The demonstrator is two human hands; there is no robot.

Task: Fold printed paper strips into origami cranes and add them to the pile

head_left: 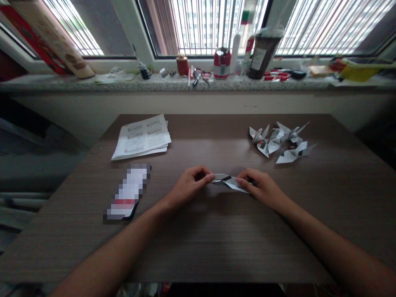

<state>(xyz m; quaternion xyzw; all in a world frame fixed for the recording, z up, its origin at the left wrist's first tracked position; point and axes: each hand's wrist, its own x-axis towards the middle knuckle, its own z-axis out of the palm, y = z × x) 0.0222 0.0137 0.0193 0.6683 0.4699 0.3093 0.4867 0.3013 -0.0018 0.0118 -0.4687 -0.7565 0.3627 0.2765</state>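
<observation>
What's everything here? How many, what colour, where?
folded paper: 1, black and white, between both hands
folded paper shapes: several, white, table's far right
paper stack: 1, white, table's far left
phone: 1, pale (pixelated), table's left
table: 1, brown, below hands
windowsill: 1, grey, behind table
windows: several, white-framed, above windowsill
can: 1, red, windowsill
cup: 1, dark, right of can
other clutter: many, mixed, windowsill
left hand: 1, paper's left end
right hand: 1, paper's right end
</observation>
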